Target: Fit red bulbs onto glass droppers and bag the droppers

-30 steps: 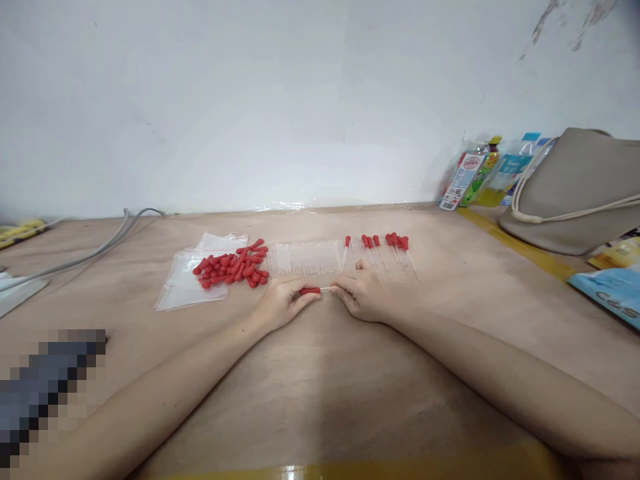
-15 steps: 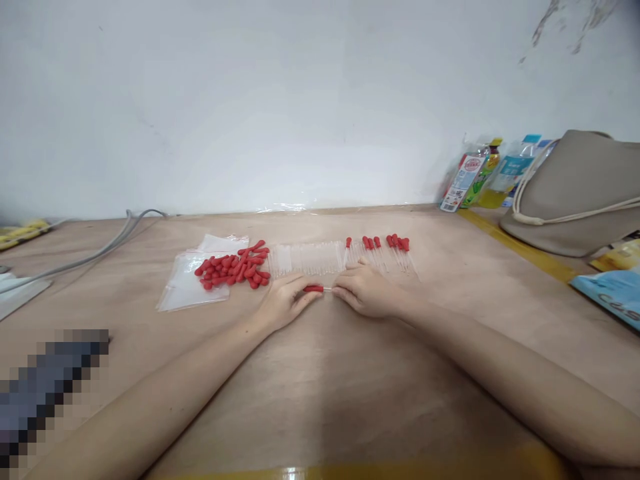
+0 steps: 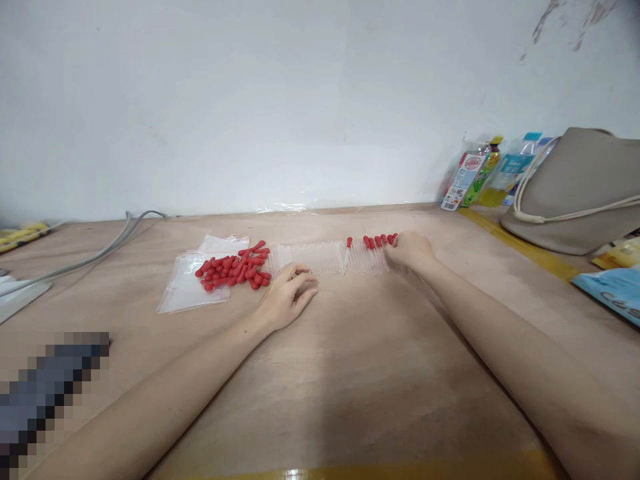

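Note:
My left hand rests on the table with thumb and fingers apart and nothing between them. A pile of red rubber bulbs lies just left of it. Behind it and to its right runs a row of clear glass dropper tubes, laid side by side. Several tubes at the right carry red bulbs on their far ends, one bulb standing apart from the others. At the row's right end my right hand has its fingers closed on a red-bulbed dropper; the hand hides most of it.
Clear plastic bags lie under the bulb pile. Grey cables cross the table at left, behind a pixelated dark object. Bottles, a grey drawstring bag and a blue packet stand or lie at right.
My right hand has moved right and back, from beside my left hand to the bulbed droppers. My left hand no longer holds the red bulb and has opened.

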Tool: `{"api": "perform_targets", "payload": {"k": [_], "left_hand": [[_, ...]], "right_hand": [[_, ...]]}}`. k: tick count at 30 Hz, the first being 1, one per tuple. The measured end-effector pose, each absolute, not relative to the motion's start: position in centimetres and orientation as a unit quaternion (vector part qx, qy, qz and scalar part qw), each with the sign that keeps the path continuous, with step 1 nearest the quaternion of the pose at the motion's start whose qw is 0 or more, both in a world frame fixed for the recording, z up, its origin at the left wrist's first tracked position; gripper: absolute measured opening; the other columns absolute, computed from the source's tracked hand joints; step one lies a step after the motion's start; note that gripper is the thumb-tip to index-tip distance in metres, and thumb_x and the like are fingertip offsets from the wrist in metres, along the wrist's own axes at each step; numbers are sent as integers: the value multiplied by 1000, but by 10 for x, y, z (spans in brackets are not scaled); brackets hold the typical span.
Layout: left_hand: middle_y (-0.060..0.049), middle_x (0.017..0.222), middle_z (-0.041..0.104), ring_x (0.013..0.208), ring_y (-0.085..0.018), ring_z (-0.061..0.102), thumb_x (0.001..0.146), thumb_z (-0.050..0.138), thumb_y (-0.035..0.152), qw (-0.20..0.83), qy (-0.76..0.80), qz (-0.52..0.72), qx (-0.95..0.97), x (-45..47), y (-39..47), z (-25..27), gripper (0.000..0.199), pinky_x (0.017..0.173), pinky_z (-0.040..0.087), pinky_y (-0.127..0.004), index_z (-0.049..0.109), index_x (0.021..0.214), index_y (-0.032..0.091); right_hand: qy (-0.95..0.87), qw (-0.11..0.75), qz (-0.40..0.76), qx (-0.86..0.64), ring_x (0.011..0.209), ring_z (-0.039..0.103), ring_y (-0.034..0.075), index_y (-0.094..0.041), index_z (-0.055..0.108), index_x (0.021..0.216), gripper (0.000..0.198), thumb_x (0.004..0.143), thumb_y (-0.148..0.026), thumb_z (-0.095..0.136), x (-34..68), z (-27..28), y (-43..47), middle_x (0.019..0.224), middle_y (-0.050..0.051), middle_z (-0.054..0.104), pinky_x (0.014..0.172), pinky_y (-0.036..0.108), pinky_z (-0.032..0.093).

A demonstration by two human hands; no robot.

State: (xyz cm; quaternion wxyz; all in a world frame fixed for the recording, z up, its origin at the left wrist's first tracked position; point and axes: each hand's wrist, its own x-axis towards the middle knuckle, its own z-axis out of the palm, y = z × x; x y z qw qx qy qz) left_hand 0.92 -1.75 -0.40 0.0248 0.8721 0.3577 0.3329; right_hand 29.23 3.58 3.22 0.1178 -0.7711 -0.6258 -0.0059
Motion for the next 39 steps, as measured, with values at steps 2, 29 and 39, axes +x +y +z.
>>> {"api": "perform_targets", "payload": {"k": [2, 29, 39], "left_hand": [[-8, 103, 51, 96, -20, 52, 82, 51, 22, 28, 362, 330, 872, 10, -18, -3, 17, 77, 48, -33, 60, 95, 19], [-6, 90, 58, 87, -21, 51, 79, 55, 28, -74, 442, 326, 832, 10, -17, -1, 13, 79, 39, -38, 60, 85, 19], [-7, 100, 58, 99, -29, 46, 75, 51, 30, -197, 635, 267, 698, -26, 3, 32, 20, 81, 32, -41, 62, 88, 21]], "right_hand": [[-627, 101, -6, -773, 77, 61, 26, -11, 65, 78, 31, 79, -34, 45, 293, 29, 37, 80, 19, 65, 61, 31, 36], [-631, 98, 3, -769, 84, 59, 27, -15, 65, 81, 34, 82, -35, 37, 271, 17, 40, 87, 17, 65, 74, 39, 34], [-724, 275, -203, -599, 76, 53, 23, -12, 54, 83, 27, 87, -27, 33, 243, -3, 15, 78, 11, 62, 77, 38, 23]]}}
